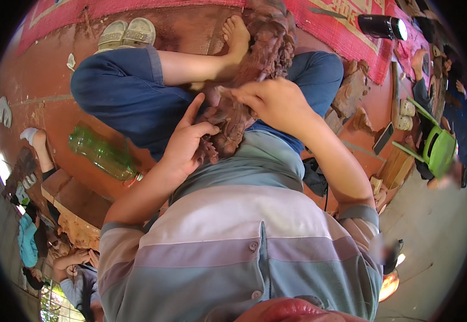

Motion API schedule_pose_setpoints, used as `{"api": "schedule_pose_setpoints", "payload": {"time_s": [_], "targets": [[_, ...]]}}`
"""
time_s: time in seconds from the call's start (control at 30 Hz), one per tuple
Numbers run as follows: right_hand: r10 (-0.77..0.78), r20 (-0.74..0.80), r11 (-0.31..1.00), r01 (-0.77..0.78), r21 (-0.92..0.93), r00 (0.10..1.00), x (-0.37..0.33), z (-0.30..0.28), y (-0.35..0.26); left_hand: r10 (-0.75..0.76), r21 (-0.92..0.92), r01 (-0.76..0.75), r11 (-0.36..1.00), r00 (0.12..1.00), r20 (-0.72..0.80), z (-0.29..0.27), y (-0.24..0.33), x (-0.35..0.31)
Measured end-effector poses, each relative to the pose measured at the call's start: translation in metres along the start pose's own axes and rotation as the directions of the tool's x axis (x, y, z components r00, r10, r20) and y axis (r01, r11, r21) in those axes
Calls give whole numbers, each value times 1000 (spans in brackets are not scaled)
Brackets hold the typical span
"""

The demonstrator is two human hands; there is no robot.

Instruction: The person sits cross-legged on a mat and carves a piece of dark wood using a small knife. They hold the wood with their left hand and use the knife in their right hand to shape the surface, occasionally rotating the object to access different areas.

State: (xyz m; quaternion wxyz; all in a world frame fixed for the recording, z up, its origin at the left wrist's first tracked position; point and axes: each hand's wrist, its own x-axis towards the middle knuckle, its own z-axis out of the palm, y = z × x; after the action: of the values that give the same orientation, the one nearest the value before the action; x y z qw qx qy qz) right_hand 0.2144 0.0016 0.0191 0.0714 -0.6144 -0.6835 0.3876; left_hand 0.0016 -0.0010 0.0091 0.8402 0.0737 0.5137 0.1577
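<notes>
knotty reddish-brown wooden carving [260, 64] sits between the legs of dark-blue cloth trousers [115, 102] | bare left hand [187, 139]: thumb and index wide, against it | bare right hand [276, 102]: fingers curled narrow over it, can't tell if gripping anything | imo lopsided propping could roll it off those trousers

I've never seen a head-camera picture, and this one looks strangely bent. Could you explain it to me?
There is no machine at work here: a seated person uses two bare hands. A wide fisheye camera on their head looks down, which bends straight edges. A reddish-brown carved piece lies in their lap, stretching away between the legs. The left hand and right hand are both at it; whether the right holds a small tool is unclear. On the reddish floor around lie a green bottle and pale sandals.
</notes>
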Motion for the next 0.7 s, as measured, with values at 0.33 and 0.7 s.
{"api": "schedule_pose_setpoints", "payload": {"time_s": [0.33,0.7], "targets": [[-15,2,1000,15,-4,1000,5,1,-3,0,-83,-2,997,1000,-22,-4,-6,7],[38,28,998,-39,44,999,-12,-11,-8,-29,-35,28,999,1000,-12,2,5,0]]}}
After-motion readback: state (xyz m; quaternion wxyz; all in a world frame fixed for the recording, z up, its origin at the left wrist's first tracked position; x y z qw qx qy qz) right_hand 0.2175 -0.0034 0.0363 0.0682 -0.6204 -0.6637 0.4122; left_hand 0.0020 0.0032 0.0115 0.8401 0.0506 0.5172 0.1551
